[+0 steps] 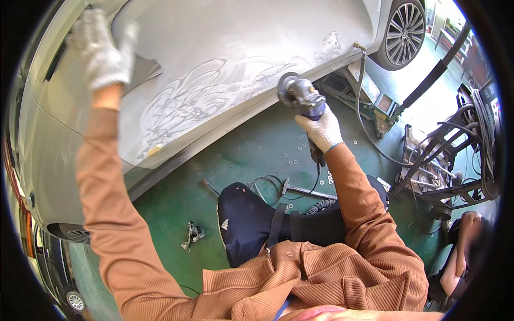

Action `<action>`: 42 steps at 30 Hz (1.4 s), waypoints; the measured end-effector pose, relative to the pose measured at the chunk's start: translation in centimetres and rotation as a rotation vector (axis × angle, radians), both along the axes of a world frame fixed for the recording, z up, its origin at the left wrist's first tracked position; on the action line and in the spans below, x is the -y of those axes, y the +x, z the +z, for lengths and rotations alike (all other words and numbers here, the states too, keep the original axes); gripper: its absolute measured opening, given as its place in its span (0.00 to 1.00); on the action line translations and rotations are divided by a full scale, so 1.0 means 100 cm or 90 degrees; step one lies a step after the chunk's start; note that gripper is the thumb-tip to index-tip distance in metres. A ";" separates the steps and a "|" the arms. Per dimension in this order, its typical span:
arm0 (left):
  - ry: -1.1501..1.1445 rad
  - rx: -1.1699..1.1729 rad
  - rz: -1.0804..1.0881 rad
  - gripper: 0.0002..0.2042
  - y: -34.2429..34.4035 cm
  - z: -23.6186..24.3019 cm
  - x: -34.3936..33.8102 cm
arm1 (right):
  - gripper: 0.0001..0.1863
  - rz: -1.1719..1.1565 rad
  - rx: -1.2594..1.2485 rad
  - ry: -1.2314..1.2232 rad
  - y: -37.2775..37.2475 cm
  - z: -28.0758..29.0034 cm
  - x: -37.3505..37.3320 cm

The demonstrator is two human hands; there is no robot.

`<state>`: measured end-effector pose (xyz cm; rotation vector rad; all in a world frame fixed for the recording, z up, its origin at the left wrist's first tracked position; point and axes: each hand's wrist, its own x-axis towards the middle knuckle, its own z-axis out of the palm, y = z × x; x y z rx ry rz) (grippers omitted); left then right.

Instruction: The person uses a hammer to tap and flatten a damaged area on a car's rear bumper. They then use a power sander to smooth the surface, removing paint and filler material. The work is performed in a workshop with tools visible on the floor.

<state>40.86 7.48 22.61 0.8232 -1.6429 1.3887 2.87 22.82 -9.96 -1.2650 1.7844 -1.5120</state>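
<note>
My right hand (325, 128), in a white knit glove, is wrapped round an angle grinder (306, 96). The grinder's round disc faces the lower side of a silver-grey car (257, 27), apart from the panel in this view. Swirling sanded marks (182, 101) cover the lower part of the bodywork. My left hand (104, 56), gloved too and slightly blurred, is raised at the car's upper left with its fingers spread. It is beside a dark handle or trim strip (58, 61); whether it touches the panel I cannot tell.
A green-grey floor jack (369, 96) stands by the wheel (405, 33). A hose (360, 101) hangs down to a wheeled cart (455, 160) at right. Washers (292, 161), a slide hammer-like rod (308, 191) and crumpled scrap (193, 234) lie on the floor. Another person (466, 257) sits lower right.
</note>
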 end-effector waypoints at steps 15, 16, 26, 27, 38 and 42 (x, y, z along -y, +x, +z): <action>0.077 -0.163 0.072 0.19 0.001 0.096 -0.031 | 0.36 0.016 -0.341 0.115 0.103 0.092 0.023; 0.099 -0.182 0.065 0.20 -0.001 0.097 -0.030 | 0.36 0.017 -0.370 0.123 0.104 0.091 0.021; 0.029 -0.176 0.027 0.23 0.007 0.097 -0.024 | 0.38 0.063 -0.406 0.172 0.108 0.110 0.016; 0.039 -0.177 0.034 0.23 0.006 0.095 -0.029 | 0.38 0.064 -0.392 0.158 0.113 0.116 0.011; -0.032 -0.136 -0.017 0.23 0.015 0.092 -0.028 | 0.38 0.162 -0.356 0.109 0.105 0.108 0.014; 0.104 -0.202 0.029 0.20 0.005 0.096 -0.033 | 0.36 0.168 -0.321 0.079 0.121 0.115 0.015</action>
